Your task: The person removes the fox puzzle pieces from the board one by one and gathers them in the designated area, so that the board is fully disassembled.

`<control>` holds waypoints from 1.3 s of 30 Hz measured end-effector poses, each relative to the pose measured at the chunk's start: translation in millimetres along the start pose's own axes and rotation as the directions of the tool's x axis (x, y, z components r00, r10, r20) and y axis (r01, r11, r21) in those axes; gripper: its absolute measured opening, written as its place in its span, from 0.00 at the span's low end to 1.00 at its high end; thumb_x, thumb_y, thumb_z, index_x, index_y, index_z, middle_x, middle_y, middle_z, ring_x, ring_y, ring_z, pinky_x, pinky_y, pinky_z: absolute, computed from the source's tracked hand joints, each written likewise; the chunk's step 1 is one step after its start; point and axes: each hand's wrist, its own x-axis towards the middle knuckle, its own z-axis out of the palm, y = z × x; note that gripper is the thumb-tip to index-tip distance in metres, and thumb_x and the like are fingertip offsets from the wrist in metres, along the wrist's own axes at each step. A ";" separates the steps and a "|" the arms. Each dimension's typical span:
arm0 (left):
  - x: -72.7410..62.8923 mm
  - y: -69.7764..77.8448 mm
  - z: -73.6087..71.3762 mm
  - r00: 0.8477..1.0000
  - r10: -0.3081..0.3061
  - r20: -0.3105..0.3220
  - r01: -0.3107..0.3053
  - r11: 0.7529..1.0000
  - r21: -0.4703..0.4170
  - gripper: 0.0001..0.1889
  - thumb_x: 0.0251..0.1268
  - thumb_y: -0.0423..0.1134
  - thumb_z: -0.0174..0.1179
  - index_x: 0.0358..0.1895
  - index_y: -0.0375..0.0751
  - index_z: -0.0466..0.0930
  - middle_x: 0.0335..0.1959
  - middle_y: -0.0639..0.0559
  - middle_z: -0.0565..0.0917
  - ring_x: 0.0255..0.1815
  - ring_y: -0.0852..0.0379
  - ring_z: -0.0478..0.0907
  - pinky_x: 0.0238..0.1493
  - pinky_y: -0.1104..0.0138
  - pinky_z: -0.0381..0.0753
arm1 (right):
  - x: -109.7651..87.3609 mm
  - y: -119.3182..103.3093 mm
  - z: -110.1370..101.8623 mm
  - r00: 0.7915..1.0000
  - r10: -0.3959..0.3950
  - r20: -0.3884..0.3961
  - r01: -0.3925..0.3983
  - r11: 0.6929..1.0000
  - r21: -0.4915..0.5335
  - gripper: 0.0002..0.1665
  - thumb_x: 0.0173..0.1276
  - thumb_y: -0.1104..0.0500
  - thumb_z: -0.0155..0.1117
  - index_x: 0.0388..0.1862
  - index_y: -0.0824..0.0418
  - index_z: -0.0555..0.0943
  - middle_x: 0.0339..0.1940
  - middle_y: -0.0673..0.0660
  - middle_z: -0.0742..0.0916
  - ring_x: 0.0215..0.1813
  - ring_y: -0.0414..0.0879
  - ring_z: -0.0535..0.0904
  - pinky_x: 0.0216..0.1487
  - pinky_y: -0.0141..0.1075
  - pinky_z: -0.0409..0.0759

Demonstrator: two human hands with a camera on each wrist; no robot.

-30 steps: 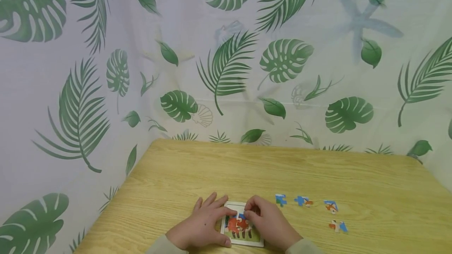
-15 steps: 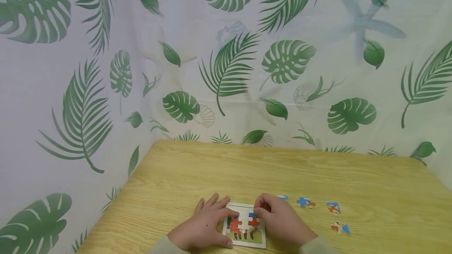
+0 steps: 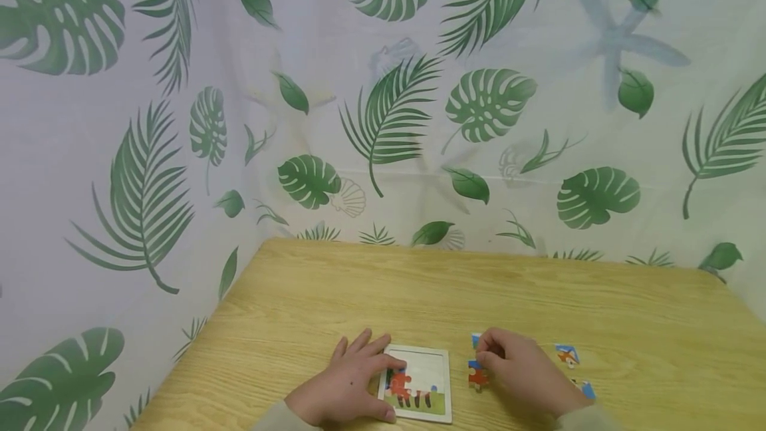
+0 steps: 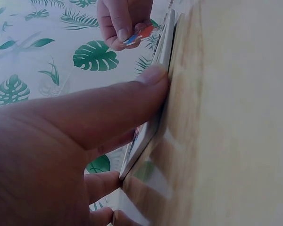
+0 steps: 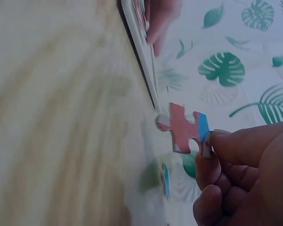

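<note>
Pinched by right hand point(image 3: 519, 366): red-and-blue puzzle piece point(image 3: 477, 375), just right of puzzle tray point(image 3: 429, 369) | left hand point(image 3: 353, 381): fingers spread, touching tray's left side | loose pieces point(image 3: 566, 355): farther right, on table point(image 3: 371, 285)

I'm watching the right hand point(image 3: 526, 371) pinching a red puzzle piece point(image 3: 477, 375), its blue edge sitting at the fingers point(image 5: 208, 168) and its rounded knob pointing away. The piece is staying well apart from the puzzle board point(image 3: 449, 388), on the board's right. That white-framed board is lying flat on the tabletop point(image 3: 383, 285), showing red at left, dark legs over a green strip below, and bare white at upper right. The left hand point(image 3: 353, 381) is resting its thumb on the frame. I'm seeing a blue piece point(image 3: 476, 339) peeking out beside the right hand, a blue-and-orange piece point(image 3: 566, 355) lying farther right, and a partly hidden piece point(image 3: 586, 390) showing below it.
</note>
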 end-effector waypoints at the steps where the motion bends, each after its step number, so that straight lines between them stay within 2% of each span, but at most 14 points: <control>1: 0.2 0.0 0.0 1.000 0.001 0.001 -0.001 1.000 -0.001 0.37 0.52 0.62 0.73 0.68 0.68 0.75 0.81 0.49 0.56 0.81 0.37 0.42 0.69 0.29 0.40 | -1.2 2.8 -3.9 1.000 0.003 -0.010 -0.003 1.000 -0.015 0.06 0.76 0.57 0.61 0.36 0.55 0.77 0.28 0.48 0.81 0.31 0.45 0.73 0.33 0.37 0.71; 10: 0.6 -0.4 0.8 1.000 0.010 0.001 -0.010 1.000 0.000 0.37 0.52 0.63 0.73 0.69 0.69 0.74 0.81 0.49 0.56 0.81 0.37 0.42 0.69 0.29 0.39 | -8.5 21.0 -32.7 0.994 0.094 -0.053 -0.098 0.991 -0.086 0.06 0.76 0.58 0.60 0.36 0.55 0.78 0.28 0.48 0.81 0.32 0.45 0.73 0.36 0.39 0.70; 15: 1.0 -0.4 1.0 1.000 0.012 0.003 -0.012 1.000 -0.006 0.37 0.52 0.62 0.73 0.69 0.69 0.74 0.81 0.49 0.55 0.81 0.37 0.42 0.69 0.29 0.38 | -11.9 31.3 -40.0 0.995 0.088 -0.054 -0.094 0.988 -0.126 0.06 0.75 0.59 0.60 0.35 0.55 0.78 0.27 0.48 0.80 0.32 0.45 0.72 0.35 0.39 0.70; 24: 1.7 -2.6 1.8 1.000 0.010 0.002 -0.010 1.000 0.005 0.37 0.53 0.62 0.72 0.69 0.69 0.74 0.81 0.49 0.55 0.81 0.36 0.42 0.69 0.29 0.39 | -12.2 40.5 -41.6 0.993 0.098 -0.062 -0.108 0.976 -0.190 0.06 0.70 0.61 0.62 0.31 0.55 0.79 0.27 0.48 0.79 0.32 0.44 0.73 0.38 0.41 0.72; 31: 2.1 -4.2 2.3 1.000 0.015 -0.004 -0.015 1.000 0.014 0.37 0.53 0.63 0.72 0.69 0.68 0.74 0.81 0.48 0.56 0.81 0.36 0.42 0.69 0.28 0.39 | -11.2 41.7 -36.8 0.992 0.121 -0.029 -0.124 0.969 -0.211 0.08 0.70 0.60 0.64 0.29 0.54 0.79 0.23 0.48 0.80 0.28 0.45 0.72 0.35 0.41 0.71; 39: 1.3 -5.0 2.1 1.000 0.009 -0.006 -0.009 1.000 -0.004 0.36 0.53 0.63 0.72 0.69 0.69 0.74 0.81 0.49 0.56 0.81 0.37 0.41 0.69 0.29 0.38 | -8.8 44.1 -34.4 0.993 0.110 -0.051 -0.120 0.949 -0.291 0.08 0.69 0.58 0.68 0.28 0.51 0.80 0.22 0.45 0.80 0.27 0.43 0.72 0.35 0.41 0.72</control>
